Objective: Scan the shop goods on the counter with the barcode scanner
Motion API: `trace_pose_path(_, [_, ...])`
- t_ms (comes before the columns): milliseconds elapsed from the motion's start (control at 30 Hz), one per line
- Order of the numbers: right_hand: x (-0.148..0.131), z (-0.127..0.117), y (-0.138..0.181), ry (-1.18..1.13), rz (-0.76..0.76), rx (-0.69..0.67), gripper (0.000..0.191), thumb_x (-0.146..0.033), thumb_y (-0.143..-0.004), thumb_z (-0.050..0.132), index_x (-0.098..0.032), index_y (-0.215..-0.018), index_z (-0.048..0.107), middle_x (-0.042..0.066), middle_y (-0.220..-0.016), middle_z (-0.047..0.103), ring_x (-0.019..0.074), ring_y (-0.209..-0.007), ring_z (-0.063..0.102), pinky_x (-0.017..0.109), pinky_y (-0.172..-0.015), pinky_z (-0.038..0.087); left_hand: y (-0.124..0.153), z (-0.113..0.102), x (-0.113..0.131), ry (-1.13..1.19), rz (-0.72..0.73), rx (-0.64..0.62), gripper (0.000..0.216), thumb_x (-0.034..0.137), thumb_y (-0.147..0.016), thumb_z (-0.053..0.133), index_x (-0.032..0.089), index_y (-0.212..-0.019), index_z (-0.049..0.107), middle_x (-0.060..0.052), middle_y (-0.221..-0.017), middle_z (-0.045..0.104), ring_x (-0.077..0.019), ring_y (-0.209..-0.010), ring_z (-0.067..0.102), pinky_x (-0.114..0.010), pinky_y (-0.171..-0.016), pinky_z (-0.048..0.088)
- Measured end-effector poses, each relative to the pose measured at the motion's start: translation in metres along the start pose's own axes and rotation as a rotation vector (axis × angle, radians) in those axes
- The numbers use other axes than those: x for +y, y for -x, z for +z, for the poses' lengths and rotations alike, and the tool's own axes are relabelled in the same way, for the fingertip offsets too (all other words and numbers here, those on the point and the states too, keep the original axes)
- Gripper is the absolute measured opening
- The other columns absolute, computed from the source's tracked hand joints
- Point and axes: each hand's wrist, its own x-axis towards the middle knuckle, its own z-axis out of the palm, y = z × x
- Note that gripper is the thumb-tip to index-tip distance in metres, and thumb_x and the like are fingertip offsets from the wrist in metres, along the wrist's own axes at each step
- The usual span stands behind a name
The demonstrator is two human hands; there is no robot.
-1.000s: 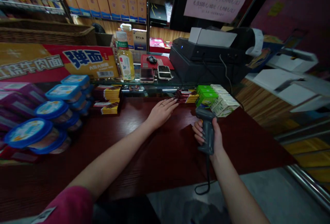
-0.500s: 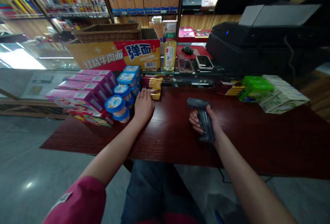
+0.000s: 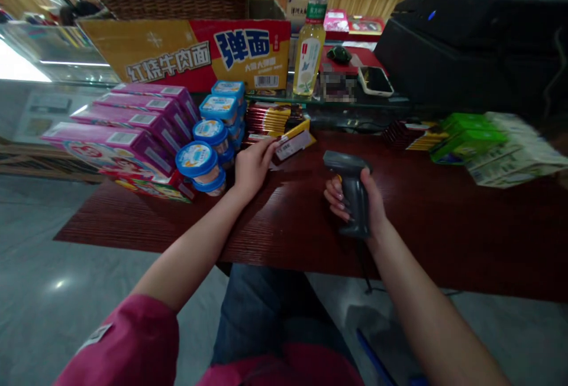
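One packet (image 3: pixel 294 143) has tilted up since the earlier frame, and we pinch its near end in the fingers of our left hand (image 3: pixel 254 166), its long axis slanting away rightward, left of the scanner (image 3: pixel 355 199) our right hand (image 3: pixel 376 208) grips.

we wear a deep magenta top (image 3: pixel 317 362), its short left sleeve (image 3: pixel 137 338) loose and wide, running to a clean edge near the elbow. on the outer side of that sleeve sits a small pale patch (image 3: pixel 94 337), oblong, with a dark marking too small for us to read. more of the same plain magenta cloth shows low in the middle, over our dark blue jeans (image 3: pixel 252 309), whose denim looks lighter on the left thigh and almost black on the right; our forearms (image 3: pixel 190 250), left hand (image 3: pixel 254 168) and right hand (image 3: pixel 376 214) are bare
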Motion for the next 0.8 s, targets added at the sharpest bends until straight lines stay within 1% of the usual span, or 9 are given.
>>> trace_pose_path(67, [0.001,0.003,0.001,0.018,0.014,0.007,0.057,-0.072,-0.075,0.072,-0.017,-0.074,0.061,-0.002,-0.064,0.044,0.0087,-0.049,0.034,0.016,-0.029,0.032,0.004,0.004,0.006,0.147,-0.134,-0.015,0.03,0.038,-0.099,0.058,0.02,-0.111,0.078,-0.004,-0.108,0.08,-0.0216,-0.096,0.074,-0.027,-0.083,0.054])
trace_pose_path(133, [0.003,0.006,0.001,0.054,0.05,0.023,0.057,-0.072,-0.075,0.073,-0.017,-0.074,0.063,-0.002,-0.063,0.045,0.0087,-0.047,0.035,0.017,-0.029,0.032,0.006,0.009,0.007,0.239,-0.231,-0.082,0.033,0.043,-0.096,0.06,0.02,-0.104,0.081,-0.003,-0.095,0.081,-0.0214,-0.085,0.075,-0.026,-0.073,0.054])
trace_pose_path(233, [0.006,0.01,0.001,0.13,0.152,0.05,0.055,-0.072,-0.075,0.072,-0.018,-0.075,0.065,-0.001,-0.06,0.047,0.0082,-0.043,0.038,0.019,-0.03,0.033,0.007,0.015,0.005,0.283,-0.303,-0.17,0.035,0.045,-0.095,0.06,0.019,-0.098,0.082,-0.002,-0.081,0.08,-0.0195,-0.073,0.072,-0.024,-0.061,0.049])
trace_pose_path(333, [0.006,0.014,0.004,0.175,0.205,0.102,0.054,-0.072,-0.074,0.072,-0.019,-0.076,0.066,-0.001,-0.059,0.049,0.0076,-0.039,0.041,0.021,-0.031,0.033,0.006,0.018,0.003,0.28,-0.297,-0.192,0.033,0.044,-0.095,0.06,0.02,-0.098,0.082,-0.002,-0.083,0.08,-0.018,-0.073,0.07,-0.023,-0.059,0.046])
trace_pose_path(433, [0.006,0.016,0.004,0.192,0.176,0.138,0.054,-0.072,-0.074,0.073,-0.018,-0.076,0.066,-0.001,-0.058,0.05,0.0078,-0.039,0.043,0.021,-0.032,0.034,0.006,0.018,0.004,0.278,-0.261,-0.18,0.03,0.04,-0.094,0.061,0.019,-0.099,0.082,-0.003,-0.083,0.08,-0.0166,-0.072,0.069,-0.022,-0.059,0.045])
trace_pose_path(533, [0.007,0.014,0.002,0.199,0.149,0.137,0.055,-0.072,-0.073,0.074,-0.017,-0.073,0.065,-0.002,-0.057,0.05,0.0079,-0.039,0.043,0.021,-0.03,0.035,0.006,0.017,0.007,0.237,-0.236,-0.165,0.029,0.034,-0.094,0.061,0.016,-0.083,0.081,-0.002,-0.07,0.076,-0.0136,-0.064,0.064,-0.021,-0.056,0.04])
trace_pose_path(633, [0.01,0.012,-0.001,0.189,0.134,0.125,0.057,-0.073,-0.071,0.075,-0.017,-0.072,0.063,-0.003,-0.055,0.051,0.008,-0.037,0.041,0.021,-0.028,0.036,0.007,0.016,0.01,0.173,-0.221,-0.15,0.037,0.033,-0.094,0.061,0.014,-0.066,0.075,0.0,-0.058,0.069,-0.0113,-0.056,0.058,-0.021,-0.052,0.035])
trace_pose_path(700, [0.011,0.011,-0.002,0.163,0.122,0.12,0.056,-0.071,-0.071,0.076,-0.017,-0.074,0.063,-0.003,-0.056,0.052,0.0079,-0.038,0.042,0.02,-0.029,0.038,0.007,0.015,0.01,0.176,-0.206,-0.156,0.035,0.035,-0.094,0.061,0.014,-0.07,0.076,0.0,-0.063,0.072,-0.0126,-0.059,0.062,-0.021,-0.054,0.038])
trace_pose_path(800, [0.011,0.008,-0.001,0.099,0.127,0.094,0.056,-0.071,-0.072,0.076,-0.017,-0.077,0.063,-0.003,-0.058,0.053,0.0079,-0.039,0.042,0.019,-0.031,0.039,0.009,0.012,0.009,0.213,-0.163,-0.163,0.027,0.037,-0.094,0.062,0.018,-0.093,0.081,-0.002,-0.09,0.081,-0.0184,-0.079,0.073,-0.023,-0.068,0.051])
